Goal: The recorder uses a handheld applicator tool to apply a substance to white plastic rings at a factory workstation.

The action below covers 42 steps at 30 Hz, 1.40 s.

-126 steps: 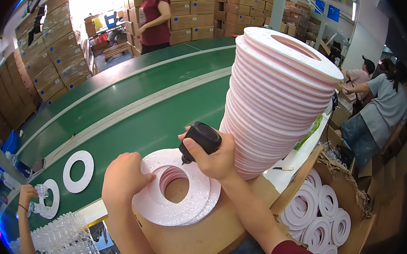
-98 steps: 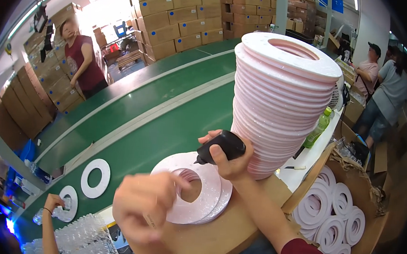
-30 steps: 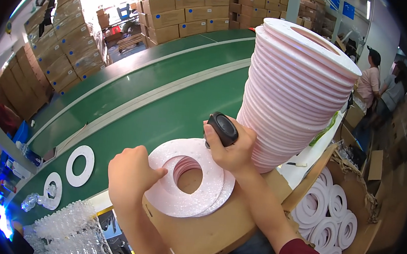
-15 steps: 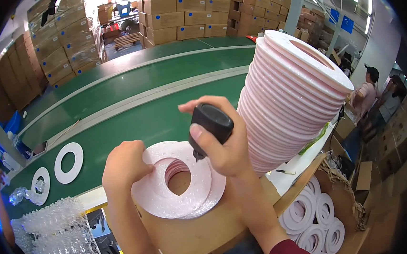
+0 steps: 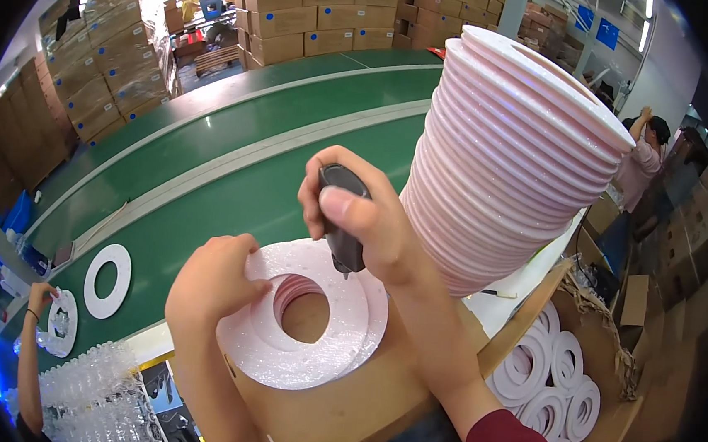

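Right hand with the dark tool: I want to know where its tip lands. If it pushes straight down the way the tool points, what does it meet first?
Probably the top white foam ring under the right hand; the dark tool seems almost on it.

A green conveyor belt (image 5: 233, 170) ran diagonally; stacked cardboard boxes (image 5: 320, 19) stood beyond it (a white ring (image 5: 107, 280) lay on it).

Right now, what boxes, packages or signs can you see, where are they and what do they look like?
Stacked boxes: far back, brown cardboard, wall-like rows.
Wrapped stacks: left rear, brown cartons under clear film.
Open carton: lower right, brown, holding white rings.
Blue signs: upper right, rectangular.
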Each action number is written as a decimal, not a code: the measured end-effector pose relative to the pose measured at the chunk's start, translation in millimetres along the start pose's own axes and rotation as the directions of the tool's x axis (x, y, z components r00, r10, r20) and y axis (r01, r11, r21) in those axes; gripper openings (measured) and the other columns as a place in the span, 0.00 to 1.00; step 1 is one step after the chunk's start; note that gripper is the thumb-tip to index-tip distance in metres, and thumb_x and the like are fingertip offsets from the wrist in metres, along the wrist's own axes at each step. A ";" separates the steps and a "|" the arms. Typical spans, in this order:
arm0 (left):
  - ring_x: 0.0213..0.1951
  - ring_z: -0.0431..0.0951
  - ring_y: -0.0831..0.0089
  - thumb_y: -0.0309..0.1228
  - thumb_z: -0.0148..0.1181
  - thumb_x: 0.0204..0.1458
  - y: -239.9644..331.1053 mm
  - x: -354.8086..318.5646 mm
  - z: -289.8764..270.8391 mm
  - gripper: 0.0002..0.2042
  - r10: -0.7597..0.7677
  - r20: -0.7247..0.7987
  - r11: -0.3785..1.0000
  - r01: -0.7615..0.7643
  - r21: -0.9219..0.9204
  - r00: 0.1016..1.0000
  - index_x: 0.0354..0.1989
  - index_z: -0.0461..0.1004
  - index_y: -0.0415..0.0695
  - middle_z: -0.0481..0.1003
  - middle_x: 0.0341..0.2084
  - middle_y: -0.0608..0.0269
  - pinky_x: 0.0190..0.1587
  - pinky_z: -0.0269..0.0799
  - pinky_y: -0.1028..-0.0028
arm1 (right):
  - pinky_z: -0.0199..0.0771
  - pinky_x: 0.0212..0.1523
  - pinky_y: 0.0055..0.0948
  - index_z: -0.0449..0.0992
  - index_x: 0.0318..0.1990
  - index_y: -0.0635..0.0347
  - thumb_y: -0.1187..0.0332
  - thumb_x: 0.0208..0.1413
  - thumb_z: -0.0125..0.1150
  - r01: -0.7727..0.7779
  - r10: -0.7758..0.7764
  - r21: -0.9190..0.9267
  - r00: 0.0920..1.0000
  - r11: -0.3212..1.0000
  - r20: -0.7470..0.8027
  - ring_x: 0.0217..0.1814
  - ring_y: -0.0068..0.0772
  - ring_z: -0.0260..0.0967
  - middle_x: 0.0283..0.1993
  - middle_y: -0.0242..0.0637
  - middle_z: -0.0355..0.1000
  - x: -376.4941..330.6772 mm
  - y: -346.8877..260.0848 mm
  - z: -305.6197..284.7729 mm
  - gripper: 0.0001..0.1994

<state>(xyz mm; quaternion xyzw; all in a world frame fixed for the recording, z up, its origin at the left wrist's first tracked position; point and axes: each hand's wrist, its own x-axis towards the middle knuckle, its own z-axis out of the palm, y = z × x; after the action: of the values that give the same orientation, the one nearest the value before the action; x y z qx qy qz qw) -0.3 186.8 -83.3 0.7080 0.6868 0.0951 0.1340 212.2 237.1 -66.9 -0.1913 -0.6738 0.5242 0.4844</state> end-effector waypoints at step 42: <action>0.41 0.84 0.53 0.32 0.76 0.40 -4.1 -2.5 -9.2 0.24 -0.063 0.045 0.998 0.063 0.000 0.997 0.49 0.80 0.39 0.83 0.37 0.47 0.47 0.78 0.60 | 0.63 0.27 0.23 0.68 0.36 0.59 0.49 0.63 0.48 -0.008 0.004 0.404 1.000 0.915 0.011 0.23 0.24 0.63 0.23 0.34 0.67 10.5 42.6 13.3 0.20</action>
<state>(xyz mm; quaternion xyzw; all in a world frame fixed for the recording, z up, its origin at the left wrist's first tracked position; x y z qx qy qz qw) -7.3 184.9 -75.8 0.6878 0.7056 0.0754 0.1531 185.4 254.2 -99.9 -0.0865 -0.5526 0.6545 0.5086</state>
